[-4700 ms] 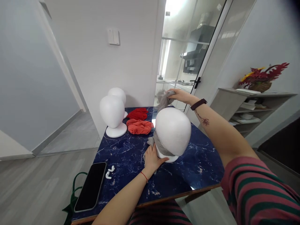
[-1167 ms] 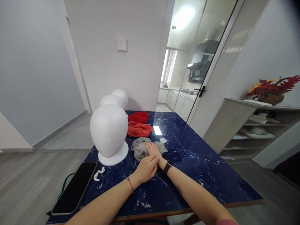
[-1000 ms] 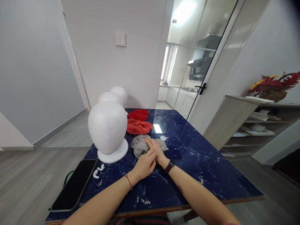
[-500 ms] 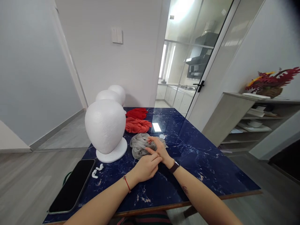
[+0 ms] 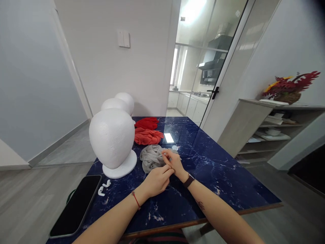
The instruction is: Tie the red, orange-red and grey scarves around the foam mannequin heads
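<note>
A crumpled grey scarf [image 5: 151,157] lies on the dark blue marble table [image 5: 218,176], just right of a white foam head form [image 5: 112,138]. My right hand [image 5: 174,162] rests at the scarf's right edge, its fingers pinched on the cloth. My left hand [image 5: 156,180] lies just in front of the scarf with its fingers curled, touching my right hand. Behind the scarf sit an orange cloth [image 5: 148,136] and a red cloth [image 5: 147,123].
Two more white head forms [image 5: 121,100] stand behind the near one. A black phone [image 5: 76,205] and white earbuds [image 5: 103,188] lie at the table's left front. A glass door is behind the table. A shelf unit [image 5: 266,128] with a flower basket stands at right.
The head form was moved from the middle of the table to the left, and the grey scarf came off it. Both hands now bunch the scarf on the table.
</note>
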`<state>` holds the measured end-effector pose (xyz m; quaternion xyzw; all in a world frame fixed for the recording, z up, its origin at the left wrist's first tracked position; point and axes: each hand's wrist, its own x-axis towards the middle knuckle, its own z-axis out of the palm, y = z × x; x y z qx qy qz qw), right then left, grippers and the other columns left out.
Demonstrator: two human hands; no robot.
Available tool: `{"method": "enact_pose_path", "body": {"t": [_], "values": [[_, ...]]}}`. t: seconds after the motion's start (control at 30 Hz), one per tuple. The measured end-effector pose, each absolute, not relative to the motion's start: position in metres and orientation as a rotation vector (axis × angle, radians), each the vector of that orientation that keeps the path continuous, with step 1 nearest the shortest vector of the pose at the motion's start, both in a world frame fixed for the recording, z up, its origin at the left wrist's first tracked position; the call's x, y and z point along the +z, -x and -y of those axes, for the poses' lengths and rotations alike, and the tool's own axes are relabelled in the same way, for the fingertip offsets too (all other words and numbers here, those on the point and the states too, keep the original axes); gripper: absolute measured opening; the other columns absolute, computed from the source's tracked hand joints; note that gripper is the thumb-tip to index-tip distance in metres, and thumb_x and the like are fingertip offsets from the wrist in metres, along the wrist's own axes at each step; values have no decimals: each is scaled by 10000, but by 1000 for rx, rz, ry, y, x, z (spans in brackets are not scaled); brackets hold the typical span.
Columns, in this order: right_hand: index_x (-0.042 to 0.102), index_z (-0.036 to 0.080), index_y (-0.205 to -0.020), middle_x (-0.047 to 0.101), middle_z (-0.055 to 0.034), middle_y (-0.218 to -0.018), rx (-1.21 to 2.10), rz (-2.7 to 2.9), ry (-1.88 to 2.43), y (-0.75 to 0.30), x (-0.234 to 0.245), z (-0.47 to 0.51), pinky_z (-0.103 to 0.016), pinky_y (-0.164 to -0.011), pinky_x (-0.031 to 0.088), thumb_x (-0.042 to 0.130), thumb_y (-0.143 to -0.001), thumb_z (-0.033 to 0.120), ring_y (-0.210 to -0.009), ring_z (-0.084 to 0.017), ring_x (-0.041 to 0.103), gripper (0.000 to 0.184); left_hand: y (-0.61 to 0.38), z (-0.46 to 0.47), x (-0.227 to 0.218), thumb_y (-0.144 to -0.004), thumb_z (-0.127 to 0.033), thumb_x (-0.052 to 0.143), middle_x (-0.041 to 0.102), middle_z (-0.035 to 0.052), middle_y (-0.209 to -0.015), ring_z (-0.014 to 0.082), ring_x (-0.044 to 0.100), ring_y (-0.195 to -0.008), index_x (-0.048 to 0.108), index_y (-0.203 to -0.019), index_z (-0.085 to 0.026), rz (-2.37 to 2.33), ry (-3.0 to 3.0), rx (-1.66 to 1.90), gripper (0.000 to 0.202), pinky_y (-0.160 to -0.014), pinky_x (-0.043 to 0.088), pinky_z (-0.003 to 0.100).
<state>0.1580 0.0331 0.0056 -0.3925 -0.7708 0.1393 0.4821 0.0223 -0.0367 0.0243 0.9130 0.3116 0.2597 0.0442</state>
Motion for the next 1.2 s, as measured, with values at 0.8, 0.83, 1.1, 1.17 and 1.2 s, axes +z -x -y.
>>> {"method": "enact_pose_path", "body": {"t": [0.8, 0.83, 1.1, 1.17, 1.2], "values": [[627, 195, -907, 538, 37, -570, 409, 1891, 996, -158, 1, -36, -210, -534, 416, 492, -848, 277, -507, -106, 504, 168, -21, 36, 22, -842, -91, 390, 597, 72, -986, 182, 596, -911, 518, -1089, -172, -911, -2789, 752, 290, -788, 500, 298], [628, 196, -904, 534, 38, -566, 399, 1891, 997, -158, 1, -36, -210, -534, 415, 492, -852, 286, -505, -106, 501, 170, -21, 36, 23, -842, -91, 389, 594, 72, -989, 182, 595, -913, 516, -1090, -174, -911, -2790, 750, 291, -789, 499, 296], [625, 202, -895, 518, 46, -552, 391, 1897, 1001, -158, 0, -37, -207, -514, 403, 490, -853, 282, -488, -103, 482, 163, -21, 36, 23, -840, -98, 388, 581, 64, -952, 175, 592, -870, 523, -1065, -186, -919, -2804, 741, 277, -763, 497, 290], [626, 205, -889, 509, 49, -544, 395, 1906, 996, -158, 0, -37, -207, -513, 401, 490, -854, 284, -484, -103, 478, 161, -21, 36, 23, -843, -101, 386, 580, 63, -945, 174, 591, -857, 524, -1062, -187, -928, -2808, 731, 273, -756, 493, 287], [626, 206, -884, 505, 49, -541, 392, 1908, 992, -159, 0, -37, -208, -516, 402, 490, -855, 288, -484, -103, 477, 162, -21, 36, 23, -844, -102, 386, 579, 63, -946, 174, 590, -853, 522, -1066, -186, -933, -2814, 722, 274, -751, 491, 286]]}}
